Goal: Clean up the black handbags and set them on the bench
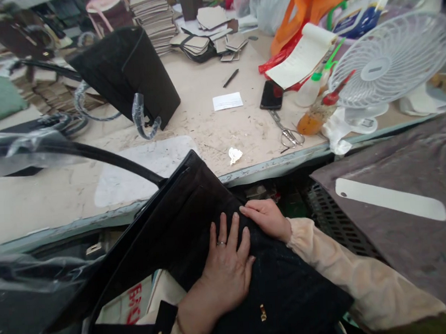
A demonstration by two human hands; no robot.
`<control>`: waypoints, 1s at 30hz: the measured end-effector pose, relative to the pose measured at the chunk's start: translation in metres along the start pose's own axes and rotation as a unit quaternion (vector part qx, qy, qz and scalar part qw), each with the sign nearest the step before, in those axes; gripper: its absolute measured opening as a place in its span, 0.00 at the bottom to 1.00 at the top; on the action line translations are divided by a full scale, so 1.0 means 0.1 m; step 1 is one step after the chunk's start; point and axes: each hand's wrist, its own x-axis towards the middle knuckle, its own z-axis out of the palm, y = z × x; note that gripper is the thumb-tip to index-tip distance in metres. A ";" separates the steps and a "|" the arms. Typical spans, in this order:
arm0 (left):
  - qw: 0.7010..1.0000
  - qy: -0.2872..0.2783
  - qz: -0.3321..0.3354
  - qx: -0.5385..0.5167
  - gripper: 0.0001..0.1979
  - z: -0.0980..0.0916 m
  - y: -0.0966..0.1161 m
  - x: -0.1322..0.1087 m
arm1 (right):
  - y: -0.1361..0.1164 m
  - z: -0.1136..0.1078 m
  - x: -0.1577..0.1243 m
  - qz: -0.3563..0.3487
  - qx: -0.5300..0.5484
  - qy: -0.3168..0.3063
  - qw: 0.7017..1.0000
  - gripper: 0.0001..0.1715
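Note:
A black handbag (296, 283) lies tilted across the front of the view, its long dark strap (121, 160) reaching up to the left. My left hand (228, 261) rests flat on the bag's dark cloth-like surface, fingers spread, a ring on one finger. At the bag's upper right edge, my right hand (266, 218) is closed on the black material, its thumb on top and the other fingers mostly hidden. A small gold metal piece (263, 312) shows on the cloth below my left hand. The bag's far side is out of sight.
Beyond is a worktable (202, 133) with a standing black bag (128, 72), scissors (291, 136), a phone (270, 95), a glue bottle (308, 90) and a white fan (389, 63). A white strip (391, 198) lies on grey-brown sheeting (410, 247) at right.

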 end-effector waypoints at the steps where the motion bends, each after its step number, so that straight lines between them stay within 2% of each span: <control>1: 1.000 -0.003 0.009 -0.005 0.26 -0.01 -0.03 -0.02 | -0.01 0.00 -0.01 0.001 -0.004 -0.002 1.000 0.26; 5: 0.999 0.030 0.012 -0.009 0.29 -0.04 -0.19 -0.16 | -0.10 0.03 -0.08 0.017 -0.036 0.005 0.999 0.25; 8: 0.998 0.049 0.005 0.031 0.31 -0.02 -0.32 -0.29 | -0.17 0.06 -0.14 0.029 -0.053 0.013 0.998 0.25; 12: 0.995 0.043 0.024 0.088 0.30 0.02 -0.43 -0.42 | -0.23 0.07 -0.18 0.046 -0.044 0.004 0.998 0.16; 15: 0.993 0.048 0.013 0.105 0.31 0.06 -0.46 -0.45 | -0.26 0.08 -0.20 0.046 -0.009 0.009 0.999 0.10; 23: 0.987 0.020 0.065 0.145 0.33 0.03 -0.53 -0.47 | -0.21 0.04 -0.17 0.065 0.116 0.017 0.991 0.15; 28: 0.986 0.018 0.054 0.155 0.33 0.08 -0.50 -0.45 | -0.16 -0.04 0.02 0.136 0.217 -0.027 0.966 0.15; 30: 0.987 0.024 0.043 0.152 0.33 0.11 -0.48 -0.44 | -0.15 -0.05 0.08 0.132 0.220 -0.041 0.966 0.16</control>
